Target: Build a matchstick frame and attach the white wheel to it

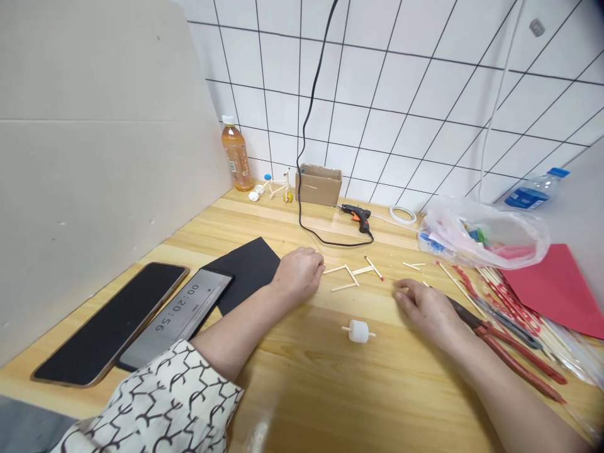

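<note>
Left grip [298, 274] open, empty, resting on surface [302, 390] just beside matchstick frame [352, 275]. Right grip [427, 308] open, empty, near loose matchsticks [413, 266]. Frame lies between grips, seemingly for easy reach; white spool [358, 331] nearby.

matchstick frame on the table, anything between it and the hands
Nothing visible stands in the way: the matchstick frame lies right by the left hand and only a stretch of table separates it from the right hand.
</note>
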A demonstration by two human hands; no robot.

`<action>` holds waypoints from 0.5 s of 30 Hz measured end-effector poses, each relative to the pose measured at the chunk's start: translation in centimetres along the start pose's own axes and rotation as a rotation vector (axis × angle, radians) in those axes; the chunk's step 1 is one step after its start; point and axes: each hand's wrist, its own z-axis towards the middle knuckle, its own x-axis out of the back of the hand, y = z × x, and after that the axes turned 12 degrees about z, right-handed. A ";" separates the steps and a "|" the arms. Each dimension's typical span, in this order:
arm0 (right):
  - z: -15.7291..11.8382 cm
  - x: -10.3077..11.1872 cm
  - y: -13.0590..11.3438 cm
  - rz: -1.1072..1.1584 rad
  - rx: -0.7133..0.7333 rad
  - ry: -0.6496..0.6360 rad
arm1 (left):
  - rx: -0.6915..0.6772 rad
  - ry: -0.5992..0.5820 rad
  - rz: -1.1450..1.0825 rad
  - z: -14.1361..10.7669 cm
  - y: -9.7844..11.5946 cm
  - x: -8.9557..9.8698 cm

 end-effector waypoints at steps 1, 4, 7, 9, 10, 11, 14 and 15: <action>0.0 0.0 -0.1 -0.009 -0.010 -0.003 | 0.000 0.000 0.000 0.0 0.0 0.0; 0.1 0.0 -0.4 -0.038 -0.044 -0.008 | -0.003 -0.005 0.000 0.0 0.0 -0.2; 0.1 0.0 -0.8 -0.068 -0.062 -0.020 | -0.002 -0.010 0.000 0.0 -0.1 -0.3; 0.1 0.1 -1.0 -0.091 -0.061 -0.030 | 0.002 -0.013 0.000 0.0 -0.1 -0.4; 0.1 0.1 -1.1 -0.101 -0.058 -0.035 | 0.003 -0.015 0.001 0.1 -0.1 -0.4; 0.0 0.1 -1.1 -0.110 -0.054 -0.039 | 0.004 -0.017 0.001 0.1 -0.1 -0.4; -0.1 0.1 -1.2 -0.123 -0.042 -0.047 | 0.002 -0.022 0.000 0.1 0.0 -0.4; -0.1 0.1 -1.3 -0.124 -0.037 -0.048 | 0.000 -0.024 -0.001 0.1 0.0 -0.4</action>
